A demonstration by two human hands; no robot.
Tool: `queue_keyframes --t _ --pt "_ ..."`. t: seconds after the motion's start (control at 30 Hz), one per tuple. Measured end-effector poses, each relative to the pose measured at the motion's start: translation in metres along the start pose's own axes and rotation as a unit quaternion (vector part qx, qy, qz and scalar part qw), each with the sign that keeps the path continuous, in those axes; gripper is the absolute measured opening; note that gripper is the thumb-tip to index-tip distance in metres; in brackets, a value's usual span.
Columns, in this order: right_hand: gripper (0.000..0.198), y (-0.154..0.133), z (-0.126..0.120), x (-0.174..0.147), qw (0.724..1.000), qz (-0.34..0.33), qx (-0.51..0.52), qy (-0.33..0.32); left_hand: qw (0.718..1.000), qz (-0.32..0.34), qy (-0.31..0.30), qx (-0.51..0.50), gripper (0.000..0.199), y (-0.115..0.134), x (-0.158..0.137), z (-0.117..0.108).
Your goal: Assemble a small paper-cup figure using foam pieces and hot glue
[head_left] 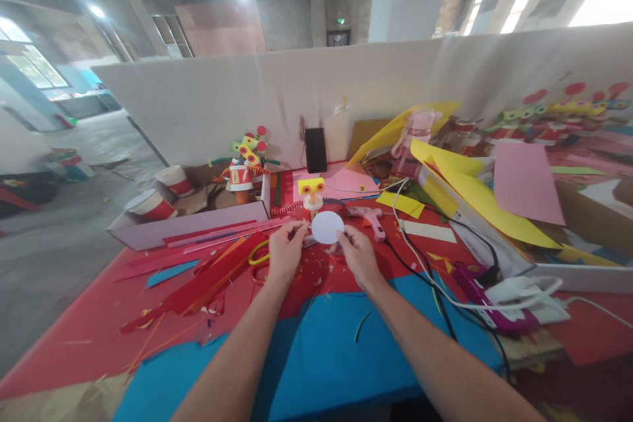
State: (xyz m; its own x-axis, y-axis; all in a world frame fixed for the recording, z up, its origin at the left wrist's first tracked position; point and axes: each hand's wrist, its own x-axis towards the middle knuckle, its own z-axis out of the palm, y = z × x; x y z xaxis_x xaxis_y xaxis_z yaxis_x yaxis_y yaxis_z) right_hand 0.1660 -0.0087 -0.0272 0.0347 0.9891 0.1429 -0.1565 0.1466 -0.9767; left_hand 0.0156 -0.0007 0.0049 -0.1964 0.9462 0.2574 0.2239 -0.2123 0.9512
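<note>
White paper disc (327,227) sits pinched between both hands above the middle of the red-covered bench (99,323): left hand (285,252) nips its left rim, right hand (357,254) its right rim. Thin and light, it probably creases easily, so edge holds suit it.

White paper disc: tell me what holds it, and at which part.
Both hands hold the white paper disc by its edges: the left hand pinches its left rim, the right hand its lower right rim, above the red tabletop.
</note>
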Motion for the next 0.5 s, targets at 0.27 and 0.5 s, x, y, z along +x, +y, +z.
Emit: queue_keyframes --t 0.27,0.5 --pt "0.032 -0.007 0.002 -0.001 0.996 0.054 0.068 -0.012 0.994 -0.012 -0.107 -0.029 0.031 -0.002 -0.003 0.002" --pt "0.03 -0.014 -0.002 -0.001 0.997 0.043 -0.042 -0.055 0.986 -0.012 -0.148 -0.078 0.032 -0.003 -0.002 0.002"
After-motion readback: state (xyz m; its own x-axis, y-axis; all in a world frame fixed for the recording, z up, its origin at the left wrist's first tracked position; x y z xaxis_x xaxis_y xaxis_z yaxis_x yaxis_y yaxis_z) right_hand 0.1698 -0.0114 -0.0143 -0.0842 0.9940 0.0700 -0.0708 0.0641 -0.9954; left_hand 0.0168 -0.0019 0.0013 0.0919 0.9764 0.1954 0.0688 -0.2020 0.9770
